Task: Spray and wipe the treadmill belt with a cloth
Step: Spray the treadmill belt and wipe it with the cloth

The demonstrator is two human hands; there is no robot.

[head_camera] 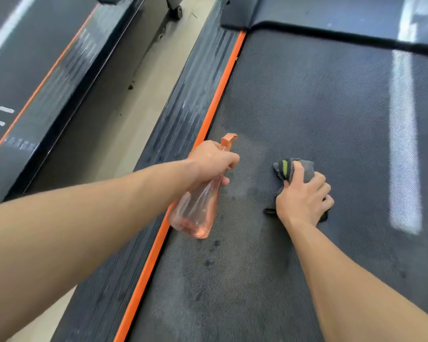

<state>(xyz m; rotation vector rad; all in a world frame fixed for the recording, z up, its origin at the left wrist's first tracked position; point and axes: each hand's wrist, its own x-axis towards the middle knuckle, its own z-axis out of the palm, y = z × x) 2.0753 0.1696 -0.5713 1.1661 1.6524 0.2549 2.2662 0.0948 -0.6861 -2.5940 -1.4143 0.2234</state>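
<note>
Dark textured rubber fills most of the view: a treadmill belt [319, 107] seen from above by a person leaning over it with both bare arms stretched forward. An orange strip [218, 95] runs along the belt's left edge, with a ribbed black side rail [183, 99] just beyond it.

The left hand [211, 160] is clenched around the neck of a clear pink spray bottle [198, 211], fingers wrapped at the trigger. The bottle hangs tilted over the belt's left edge, its base toward the person and its orange nozzle [229, 139] pointing away. Pale, damp-looking patches and a few dark spots mark the belt beside and below the bottle.

The right hand [304, 197] presses down on a bunched grey cloth [292, 169] with a yellow-green stripe, fingers curled over it, grasping it against the belt. The cloth sits near the middle of the belt, to the right of the bottle and apart from it.

Beige floor [139, 95] shows left of the rail, and beyond it lies a second treadmill [30, 70] with its own orange line.
</note>
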